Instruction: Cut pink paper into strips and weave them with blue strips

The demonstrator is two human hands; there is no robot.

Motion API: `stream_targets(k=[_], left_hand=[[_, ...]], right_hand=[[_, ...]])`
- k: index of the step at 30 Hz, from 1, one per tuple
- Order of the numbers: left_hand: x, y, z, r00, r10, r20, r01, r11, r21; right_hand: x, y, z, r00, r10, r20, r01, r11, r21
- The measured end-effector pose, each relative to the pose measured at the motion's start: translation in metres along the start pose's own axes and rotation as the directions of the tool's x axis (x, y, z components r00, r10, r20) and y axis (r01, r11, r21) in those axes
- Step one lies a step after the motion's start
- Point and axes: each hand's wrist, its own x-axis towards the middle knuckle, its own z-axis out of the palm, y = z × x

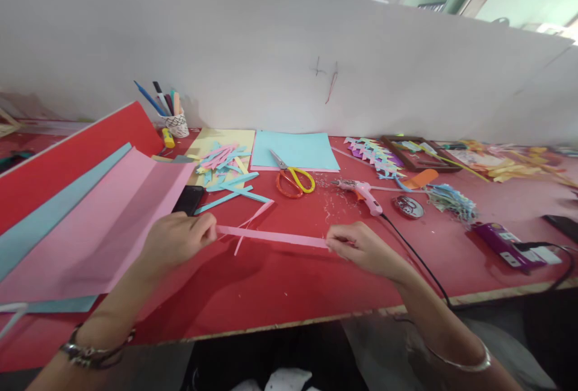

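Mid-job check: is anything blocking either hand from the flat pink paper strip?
Nothing visible does: the left hand and the right hand hold the flat pink paper strip by opposite ends. Narrow pink paper strips cross it in this view near the left hand but block neither hand; whether they touch it is unclear.

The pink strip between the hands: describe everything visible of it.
The pink strip is long, narrow and flat, and looks like paper. It runs nearly straight between the left hand and the right hand, each holding one end, over the red table, nearer the person than the scissors.
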Motion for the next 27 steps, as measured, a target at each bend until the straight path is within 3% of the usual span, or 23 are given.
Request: stream_targets(k=[4, 7, 8, 10, 11, 15, 19, 21, 23, 27], left_hand=[[-0.002, -0.021, -0.002, 0.947, -0.318, 0.038, 0.318, 0.948, 0.006], [0.011, -0.012, -0.005, 0.923, -0.38, 0.058, 0.383, 0.923, -0.042], [0.018, -0.005, -0.007, 0.936, -0.341, 0.09, 0.351, 0.926, -0.138], [0.033, 0.015, -0.011, 0.967, -0.121, 0.222, 0.198, 0.909, -0.368], [0.04, 0.024, -0.012, 0.957, -0.029, 0.29, 0.158, 0.887, -0.433], [0.056, 0.045, -0.014, 0.872, 0.159, 0.462, 0.1, 0.868, -0.487], [0.06, 0.048, -0.008, 0.775, 0.16, 0.612, 0.091, 0.929, -0.359], [0.062, 0.051, -0.005, 0.752, 0.149, 0.642, 0.136, 0.918, -0.372], [0.063, 0.055, -0.005, 0.741, 0.124, 0.66, 0.254, 0.858, -0.446], [0.061, 0.059, -0.004, 0.719, 0.101, 0.688, 0.529, 0.563, -0.636]], right_hand=[[-0.008, 0.007, -0.01, 0.998, 0.036, -0.041, -0.039, 0.997, -0.064], [-0.007, 0.009, -0.01, 1.0, 0.02, -0.023, -0.024, 0.981, -0.195], [-0.005, 0.008, -0.009, 1.0, -0.007, 0.0, 0.007, 0.97, -0.242], [0.001, 0.005, -0.006, 0.995, -0.078, 0.057, 0.092, 0.948, -0.306], [0.005, 0.002, -0.005, 0.99, -0.114, 0.083, 0.135, 0.938, -0.32], [0.015, -0.005, -0.007, 0.976, -0.2, 0.088, 0.217, 0.926, -0.309], [0.024, -0.014, -0.001, 0.969, -0.247, -0.029, 0.221, 0.909, -0.352], [0.031, -0.022, 0.009, 0.961, -0.265, -0.077, 0.215, 0.895, -0.39], [0.039, -0.029, 0.021, 0.961, -0.271, -0.054, 0.224, 0.877, -0.424], [0.049, -0.031, 0.035, 0.972, -0.224, -0.066, 0.177, 0.891, -0.419]])
